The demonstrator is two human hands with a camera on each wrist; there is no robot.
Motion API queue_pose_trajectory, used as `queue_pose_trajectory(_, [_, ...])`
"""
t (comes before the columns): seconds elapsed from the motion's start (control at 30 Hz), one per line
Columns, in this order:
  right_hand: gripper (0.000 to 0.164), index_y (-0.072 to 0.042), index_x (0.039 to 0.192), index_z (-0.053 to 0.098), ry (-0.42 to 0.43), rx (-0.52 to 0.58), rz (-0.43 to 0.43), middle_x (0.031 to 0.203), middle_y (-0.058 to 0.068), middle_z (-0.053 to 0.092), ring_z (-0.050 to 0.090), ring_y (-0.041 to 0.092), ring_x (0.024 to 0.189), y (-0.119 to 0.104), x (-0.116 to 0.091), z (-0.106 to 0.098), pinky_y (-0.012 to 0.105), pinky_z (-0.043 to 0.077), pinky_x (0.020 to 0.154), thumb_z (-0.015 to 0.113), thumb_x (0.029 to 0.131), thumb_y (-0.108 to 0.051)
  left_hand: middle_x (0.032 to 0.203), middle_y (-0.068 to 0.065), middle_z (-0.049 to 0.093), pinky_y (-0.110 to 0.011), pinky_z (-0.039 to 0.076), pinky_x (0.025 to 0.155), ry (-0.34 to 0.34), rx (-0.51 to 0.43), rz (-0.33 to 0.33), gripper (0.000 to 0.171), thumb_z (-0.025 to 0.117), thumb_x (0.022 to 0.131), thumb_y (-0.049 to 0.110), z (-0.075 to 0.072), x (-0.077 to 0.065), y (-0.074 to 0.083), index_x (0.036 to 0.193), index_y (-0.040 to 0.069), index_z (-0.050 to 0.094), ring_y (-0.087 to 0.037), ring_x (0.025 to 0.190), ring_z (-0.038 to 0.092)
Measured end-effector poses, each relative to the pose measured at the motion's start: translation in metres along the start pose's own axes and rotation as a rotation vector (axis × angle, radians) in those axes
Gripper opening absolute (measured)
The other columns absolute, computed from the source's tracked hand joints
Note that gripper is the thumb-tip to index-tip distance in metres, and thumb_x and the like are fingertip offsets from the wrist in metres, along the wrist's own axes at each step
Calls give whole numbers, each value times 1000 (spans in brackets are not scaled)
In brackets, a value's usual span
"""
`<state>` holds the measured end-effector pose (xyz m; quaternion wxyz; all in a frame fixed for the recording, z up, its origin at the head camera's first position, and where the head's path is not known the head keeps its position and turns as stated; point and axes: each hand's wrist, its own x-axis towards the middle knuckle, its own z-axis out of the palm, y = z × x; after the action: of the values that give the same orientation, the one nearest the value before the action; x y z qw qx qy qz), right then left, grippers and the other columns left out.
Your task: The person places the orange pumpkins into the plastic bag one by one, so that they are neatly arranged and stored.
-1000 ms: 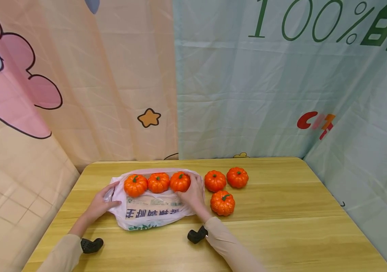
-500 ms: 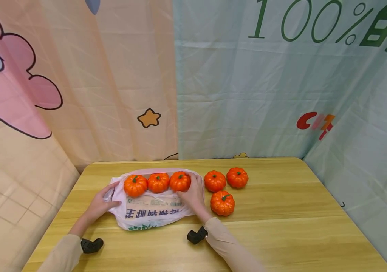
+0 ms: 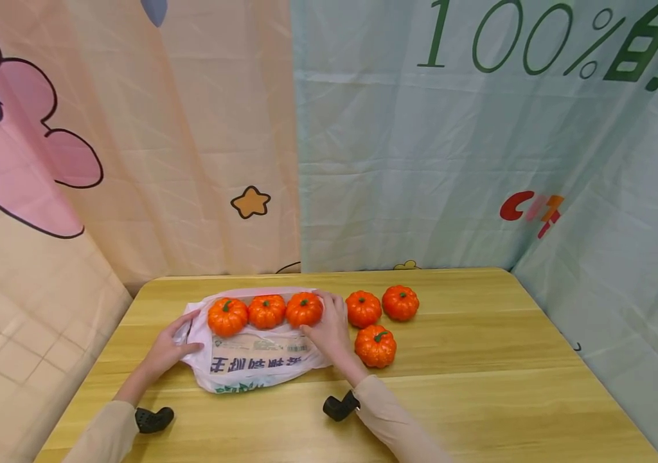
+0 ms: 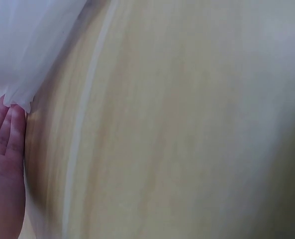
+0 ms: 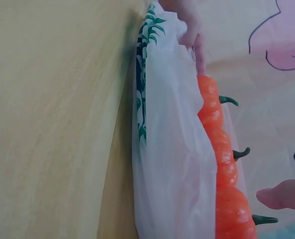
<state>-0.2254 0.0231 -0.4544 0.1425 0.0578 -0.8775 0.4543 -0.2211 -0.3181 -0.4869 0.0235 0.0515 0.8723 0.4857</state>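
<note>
Three pumpkins [image 3: 266, 311] line the twelve-o'clock side of the bag [image 3: 206, 368], likely light, stiff and slick, best cupped around their sides, with right hand [image 3: 331, 329] at three o'clock and left hand [image 3: 166, 347] at nine, thumbs and fingers apart.

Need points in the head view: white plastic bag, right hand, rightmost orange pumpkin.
White plastic bag [image 3: 274, 377]: head view, pale front below the large printed characters.
Right hand [image 3: 331, 330]: head view, back of the hand.
Rightmost orange pumpkin [image 3: 400, 307]: head view, ribbed body below the stem.
</note>
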Motion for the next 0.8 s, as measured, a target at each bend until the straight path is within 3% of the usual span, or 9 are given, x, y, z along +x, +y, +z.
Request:
queue_pose_trajectory(0.4, [63,-11,123,57,76,7,-258,122,11,52,49,28,113,-4,-15,-32,45,48,92,84,67,-3,155,-32,16,-74,7,109,0,-16,3,74,69,84,11,1,0,-2,147,-1,31,-54,141,10])
queue_pose_trajectory(0.8, [60,-9,119,60,169,-14,-365,118,10,57,51,29,111,13,-22,-71,42,49,86,85,65,-4,155,-31,17,-74,7,109,0,0,3,75,69,85,14,0,1,-3,147,0,30,-53,141,10])
